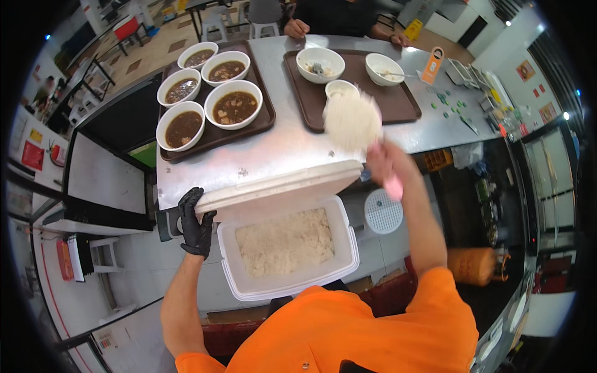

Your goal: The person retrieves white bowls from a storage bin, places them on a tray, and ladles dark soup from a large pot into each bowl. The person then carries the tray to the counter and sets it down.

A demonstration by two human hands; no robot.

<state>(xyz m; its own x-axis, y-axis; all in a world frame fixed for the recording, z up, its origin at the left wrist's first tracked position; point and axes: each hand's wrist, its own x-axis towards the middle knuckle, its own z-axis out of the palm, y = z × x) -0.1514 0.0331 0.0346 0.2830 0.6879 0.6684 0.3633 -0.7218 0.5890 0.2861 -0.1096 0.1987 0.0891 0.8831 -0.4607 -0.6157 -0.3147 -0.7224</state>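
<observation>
My left hand (197, 224), in a black glove, grips the left end of a pale cooler lid (280, 189) that leans up against the counter edge. Below the lid, a white cooler box (350, 252) stands open with cooked rice (285, 242) inside. My bare right hand (385, 163) is closed round the pink handle of a rice scoop, blurred by motion. A heap of rice (353, 120) rides on the scoop, above the near edge of the right tray and partly in front of a small white bowl (342, 88). The scoop's blade is hidden under the rice.
A brown tray (267, 122) at the left holds several bowls of brown soup (234, 106). Another brown tray (406, 100) carries used bowls (321, 65). A person in black (336, 18) is across the steel counter. Green pieces and a knife (469, 125) lie right; a perforated stool (383, 210) stands below.
</observation>
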